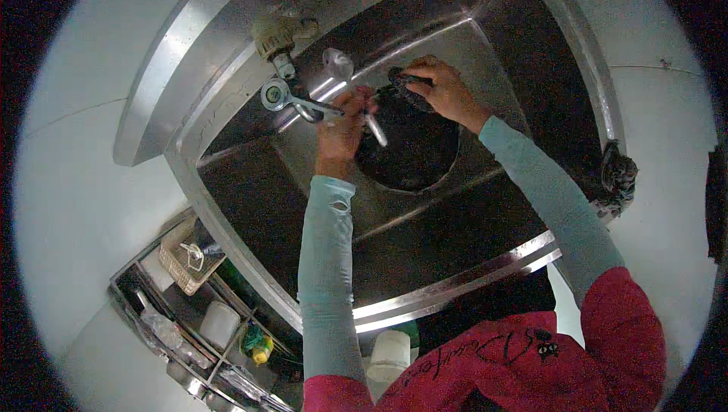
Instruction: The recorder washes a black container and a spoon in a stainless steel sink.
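Note:
Both hands are over a deep stainless-steel sink [489, 65]. My right hand [441, 90] grips a dark, wadded thing [414, 90], perhaps a cloth or scrubber, above a dark round area [421, 153] on the sink floor. My left hand [348, 119] is at the lever faucet [298, 102], partly behind its handle; its fingers are blurred. A short shiny metal piece [376, 129] shows just beside that hand. I cannot tell whether the left hand holds it.
A dark crumpled cloth or bag [619, 176] hangs on the sink's right rim. At lower left, a divided rack [136, 275] holds a beige plastic basket [185, 261], a white container [220, 324] and a green-yellow item [259, 346]. A white bucket [390, 356] stands below the front edge.

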Available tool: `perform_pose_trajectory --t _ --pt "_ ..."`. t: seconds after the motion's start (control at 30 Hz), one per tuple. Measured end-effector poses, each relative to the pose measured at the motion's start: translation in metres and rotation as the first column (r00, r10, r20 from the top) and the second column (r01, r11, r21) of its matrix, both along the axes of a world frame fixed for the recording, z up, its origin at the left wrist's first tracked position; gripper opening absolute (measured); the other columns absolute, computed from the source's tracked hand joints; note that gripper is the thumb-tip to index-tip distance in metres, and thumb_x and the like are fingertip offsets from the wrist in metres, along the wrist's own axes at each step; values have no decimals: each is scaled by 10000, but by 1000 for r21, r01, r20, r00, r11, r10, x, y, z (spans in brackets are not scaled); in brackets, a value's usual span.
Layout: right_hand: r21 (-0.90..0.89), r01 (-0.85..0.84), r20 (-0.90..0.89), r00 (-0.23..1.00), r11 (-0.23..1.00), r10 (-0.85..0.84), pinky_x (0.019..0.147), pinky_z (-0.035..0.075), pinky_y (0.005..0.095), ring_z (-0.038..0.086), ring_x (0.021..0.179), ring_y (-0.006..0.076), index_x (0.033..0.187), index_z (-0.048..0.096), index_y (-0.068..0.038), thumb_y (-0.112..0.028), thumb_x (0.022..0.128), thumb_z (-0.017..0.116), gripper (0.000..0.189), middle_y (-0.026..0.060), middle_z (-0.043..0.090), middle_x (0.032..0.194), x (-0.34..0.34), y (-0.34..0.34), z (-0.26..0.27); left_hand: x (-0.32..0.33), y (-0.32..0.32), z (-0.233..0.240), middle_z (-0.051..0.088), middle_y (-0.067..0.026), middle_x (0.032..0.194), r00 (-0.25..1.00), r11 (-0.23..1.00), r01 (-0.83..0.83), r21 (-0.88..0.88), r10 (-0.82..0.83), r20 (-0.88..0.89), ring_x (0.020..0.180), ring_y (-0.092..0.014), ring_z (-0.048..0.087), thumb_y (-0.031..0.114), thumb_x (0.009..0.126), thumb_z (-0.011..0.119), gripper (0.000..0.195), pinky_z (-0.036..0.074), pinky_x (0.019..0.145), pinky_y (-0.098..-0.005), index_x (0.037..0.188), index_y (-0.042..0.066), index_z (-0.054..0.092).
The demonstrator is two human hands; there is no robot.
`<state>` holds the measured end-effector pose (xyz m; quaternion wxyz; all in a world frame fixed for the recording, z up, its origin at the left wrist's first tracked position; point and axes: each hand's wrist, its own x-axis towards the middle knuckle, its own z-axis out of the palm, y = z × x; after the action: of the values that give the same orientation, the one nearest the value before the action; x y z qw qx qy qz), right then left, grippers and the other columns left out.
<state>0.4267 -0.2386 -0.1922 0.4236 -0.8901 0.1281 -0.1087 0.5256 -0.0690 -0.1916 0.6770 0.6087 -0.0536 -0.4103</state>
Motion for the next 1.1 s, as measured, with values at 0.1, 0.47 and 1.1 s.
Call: perform_pose_trajectory --t 0.1,0.47,1.1 --pt "38 43 -18 999 998 -42 763 392 318 489 859 257 891 551 -35 -124 693 565 218 117 496 909 -2 5 10 -9 10 6 542 -73 712 996 999 -41 17 42 -82 561 -137 502 57 752 455 210 383 422 -237 954 0 466" --pt "-346 -159 183 955 924 233 788 375 358 433 923 256 884 542 -69 -63 650 482 241 61 479 987 41 66 17 -38 39 57 362 4 529 910 971 -145 191 206 -359 388 -46 288 23 753 390 344 204 321 -168 1090 80 355" --pt "-473 -322 -135 946 820 294 809 368 346 462 899 259 880 554 -80 -101 686 481 208 71 511 966 39 43 3 -43 53 29 381 -12 529 829 976 -127 174 201 -521 391 -63 303 99 776 388 54 236 329 -184 824 92 413"
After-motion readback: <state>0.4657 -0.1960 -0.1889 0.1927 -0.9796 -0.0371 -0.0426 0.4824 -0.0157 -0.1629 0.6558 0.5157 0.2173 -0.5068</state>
